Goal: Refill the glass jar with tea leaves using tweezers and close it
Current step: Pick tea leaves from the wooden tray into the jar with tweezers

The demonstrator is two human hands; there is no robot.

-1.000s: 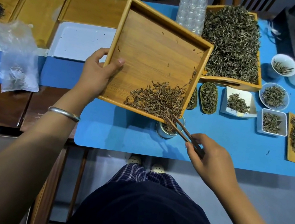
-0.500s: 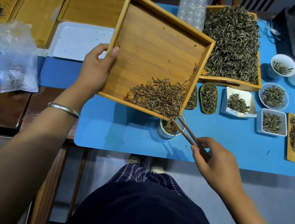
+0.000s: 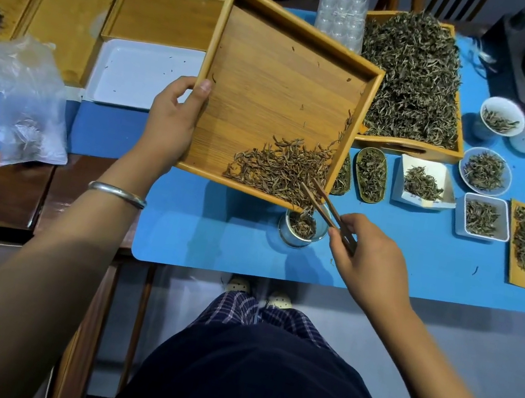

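1. The glass jar [image 3: 301, 228] stands upright and uncapped on the blue mat [image 3: 212, 239], close to the mat's near edge, with brown tea leaves [image 3: 279, 170] already inside it.
2. The jar sits directly under the lowest corner of a tilted wooden tray [image 3: 275, 72]; the corner overhangs the jar's far rim, and a few leaves hang from it into the mouth.
3. Most of the loose tea leaves are heaped in that low corner of the tray, against its right and near walls.
4. The tweezers [image 3: 326, 206] are wooden, their two tips slightly apart and resting in the leaf heap just above the jar's mouth. Whether they pinch any leaf cannot be told.
5. The right hand [image 3: 372, 262] holds the tweezers at their back end, thumb and fingers closed around them, just to the right of the jar and near its rim without touching it.
6. The left hand [image 3: 171, 124] grips the tray's left wall, thumb inside on the floor of the tray, fingers curled underneath, well apart from the jar. A silver bangle [image 3: 117, 193] circles that wrist.
7. Farther right on the mat lie small dishes and slats of greener tea; behind them a large wooden box [image 3: 408, 147] is piled with leaves.
8. To the left sit a white tray [image 3: 143, 74] and a crumpled plastic bag [image 3: 31, 111].
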